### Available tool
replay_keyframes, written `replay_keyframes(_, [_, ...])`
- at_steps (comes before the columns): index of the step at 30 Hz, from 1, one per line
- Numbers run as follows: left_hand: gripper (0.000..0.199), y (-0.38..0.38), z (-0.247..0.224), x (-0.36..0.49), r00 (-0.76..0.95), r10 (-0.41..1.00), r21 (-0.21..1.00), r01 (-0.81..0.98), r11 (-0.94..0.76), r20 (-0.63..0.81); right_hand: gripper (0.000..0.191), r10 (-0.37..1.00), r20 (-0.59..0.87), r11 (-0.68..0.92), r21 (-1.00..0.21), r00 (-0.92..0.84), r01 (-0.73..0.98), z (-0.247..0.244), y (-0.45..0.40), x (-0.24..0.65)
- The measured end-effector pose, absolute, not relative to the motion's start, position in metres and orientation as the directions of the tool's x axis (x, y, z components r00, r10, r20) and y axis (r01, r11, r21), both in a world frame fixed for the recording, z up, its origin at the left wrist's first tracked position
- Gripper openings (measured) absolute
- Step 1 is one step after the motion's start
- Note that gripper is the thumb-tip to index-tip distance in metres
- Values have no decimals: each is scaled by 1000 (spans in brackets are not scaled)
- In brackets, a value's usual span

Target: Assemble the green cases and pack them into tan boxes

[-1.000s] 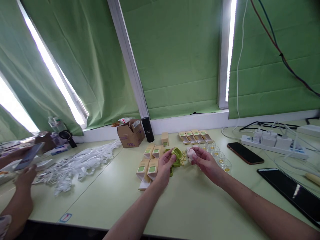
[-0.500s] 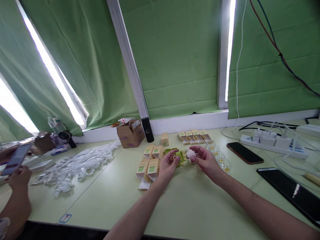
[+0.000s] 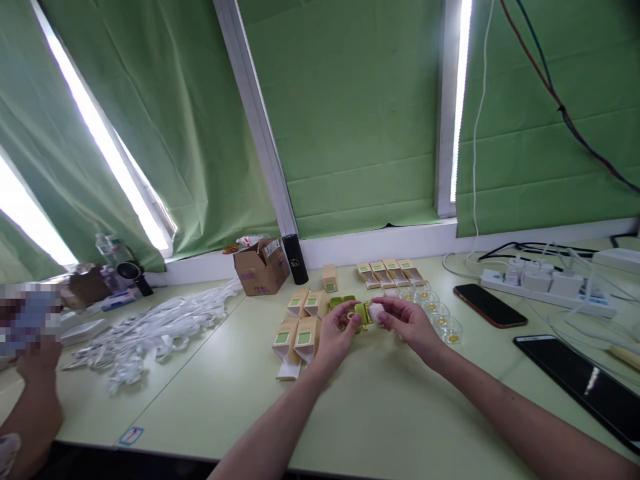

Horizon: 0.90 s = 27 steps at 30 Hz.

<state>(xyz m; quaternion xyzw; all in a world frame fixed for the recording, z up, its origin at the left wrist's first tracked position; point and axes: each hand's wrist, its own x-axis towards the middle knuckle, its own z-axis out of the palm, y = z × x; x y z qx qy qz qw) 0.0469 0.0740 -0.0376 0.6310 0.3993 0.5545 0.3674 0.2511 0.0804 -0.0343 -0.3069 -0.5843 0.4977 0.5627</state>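
Note:
My left hand (image 3: 336, 333) is closed around a small green plastic piece (image 3: 364, 313), gripping it between thumb and fingers. A small white, rounded piece (image 3: 375, 313) is pinched in my right hand (image 3: 413, 327) and sits against the right side of the green piece; whether they are joined I cannot tell. More green plastic (image 3: 335, 303) shows just behind my left fingers. Beside my right hand stand several clear round cups (image 3: 442, 321) with yellow centres. To the left of my left hand are several small tan boxes (image 3: 306, 333) with green labels, flaps partly open.
More tan boxes (image 3: 390, 272) stand at the back, near a black cylinder (image 3: 295, 260) and a cardboard box (image 3: 261, 270). White straps (image 3: 165, 327) are heaped at left, near another person's arm (image 3: 37, 393). Two phones (image 3: 490, 305) and a power strip (image 3: 550, 287) lie right.
My right hand has brought the white piece left and slightly down, up against the green piece. My left hand has barely moved.

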Motion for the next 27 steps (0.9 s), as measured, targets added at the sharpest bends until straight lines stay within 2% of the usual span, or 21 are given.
replay_keyframes(10, [67, 75, -43, 44, 90, 899, 867, 238, -437, 429, 58, 913, 339, 294, -932, -227, -213, -34, 81, 248])
replay_keyframes(19, [62, 72, -40, 45, 104, 893, 863, 231, -450, 438, 55, 900, 383, 354, -920, -206, -166, -31, 76, 246])
replay_keyframes(27, [54, 72, -42, 48, 78, 906, 878, 223, -423, 417, 53, 904, 373, 346, -926, -208, -153, -30, 76, 246])
